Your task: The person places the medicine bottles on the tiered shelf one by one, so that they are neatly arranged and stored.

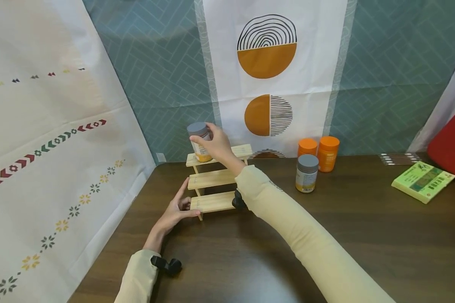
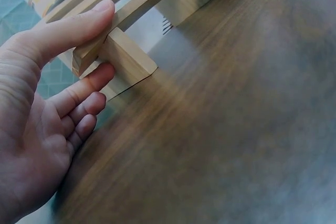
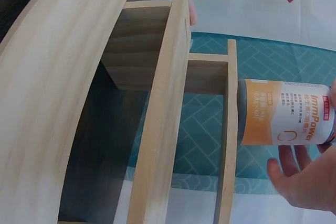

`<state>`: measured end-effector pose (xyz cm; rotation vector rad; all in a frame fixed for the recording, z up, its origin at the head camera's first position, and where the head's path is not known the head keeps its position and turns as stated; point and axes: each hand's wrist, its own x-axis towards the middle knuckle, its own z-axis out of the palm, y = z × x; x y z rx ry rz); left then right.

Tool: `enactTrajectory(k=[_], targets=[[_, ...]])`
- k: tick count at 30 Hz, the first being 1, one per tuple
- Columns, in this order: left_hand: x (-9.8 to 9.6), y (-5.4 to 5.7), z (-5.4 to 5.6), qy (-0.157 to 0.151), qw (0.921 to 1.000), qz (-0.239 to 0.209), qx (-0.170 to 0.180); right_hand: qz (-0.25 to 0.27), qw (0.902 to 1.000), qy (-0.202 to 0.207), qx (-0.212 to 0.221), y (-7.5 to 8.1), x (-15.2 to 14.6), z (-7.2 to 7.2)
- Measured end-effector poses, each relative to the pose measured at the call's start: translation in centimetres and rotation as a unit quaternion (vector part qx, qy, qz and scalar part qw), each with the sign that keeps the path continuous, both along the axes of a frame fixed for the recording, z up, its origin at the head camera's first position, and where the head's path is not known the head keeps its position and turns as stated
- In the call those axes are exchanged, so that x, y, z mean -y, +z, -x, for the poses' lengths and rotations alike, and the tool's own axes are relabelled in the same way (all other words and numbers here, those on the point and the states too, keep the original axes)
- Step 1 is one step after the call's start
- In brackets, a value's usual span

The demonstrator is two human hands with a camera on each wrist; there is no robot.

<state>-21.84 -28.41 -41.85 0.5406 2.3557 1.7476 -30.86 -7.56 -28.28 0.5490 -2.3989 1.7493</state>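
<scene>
We saw a squat cylindrical jar with a grey lid and a white-and-orange label (image 3: 283, 113) at the left end of the top shelf of a three-tier pale wooden rack (image 1: 212, 202), held by a person's right hand (image 1: 220, 145). Its fingers, parted to the jar's width, gripped the sides near the lid; we could not tell whether the base bore its full weight on the board. Orange banded the jar's lower part, while the wording "ImmPower" ran around the white upper part. The lid pointed up and the long axis stood near vertical, square to the shelf. The left hand (image 1: 172, 214) pinched the lowest shelf's left end between thumb and index finger, the other fingers curled. We saw the rack standing on a dark brown wooden tabletop (image 1: 364, 227).
</scene>
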Motion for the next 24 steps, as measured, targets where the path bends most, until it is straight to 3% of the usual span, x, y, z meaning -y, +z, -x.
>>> enactTrajectory(k=[9, 18, 24], targets=[[-0.7, 0.0, 0.3, -0.005, 1.0, -0.006, -0.006, -0.008, 0.9998, 0.008, 0.014, 0.2, -1.6, -0.3], [-0.4, 0.3, -0.1, -0.009, 0.9999, -0.012, 0.003, 0.006, 0.9999, 0.0, 0.016, -0.6, -5.0, -2.0], [0.0, 0.2, -0.2, -0.002, 1.0, -0.007, 0.003, 0.031, 0.9994, -0.01, -0.01, -1.2, -7.8, -3.6]])
